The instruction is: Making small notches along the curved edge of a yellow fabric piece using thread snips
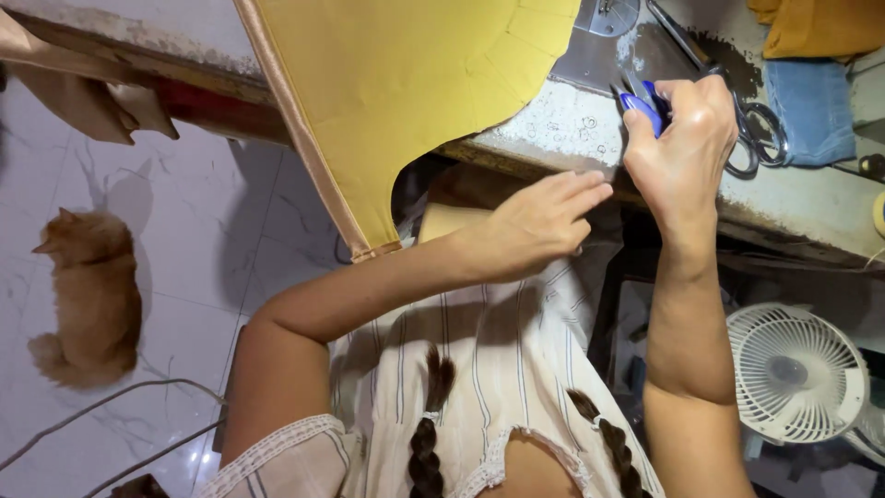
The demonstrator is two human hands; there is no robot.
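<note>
Our right fingers (678, 101) close round blue-handled thread snips (645, 106) at the worktop's (572, 124) near edge, beside steel scissors (751, 138). Our left hand (539, 221), fingers straight and empty, hovers just left. Yellow fabric (415, 83) hangs far left; trimming seems underway, needing steady aim.

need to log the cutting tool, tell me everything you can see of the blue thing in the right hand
The blue thread snips are a small hand tool with a glossy blue handle that looks like plastic and short grey metal blades pointing up and left. Only the front part shows; the rest is hidden inside the right hand, whose fingers wrap around it. It is held over the worn grey tabletop, near the edge of the yellow fabric. Whether the blades are open cannot be told.
</note>
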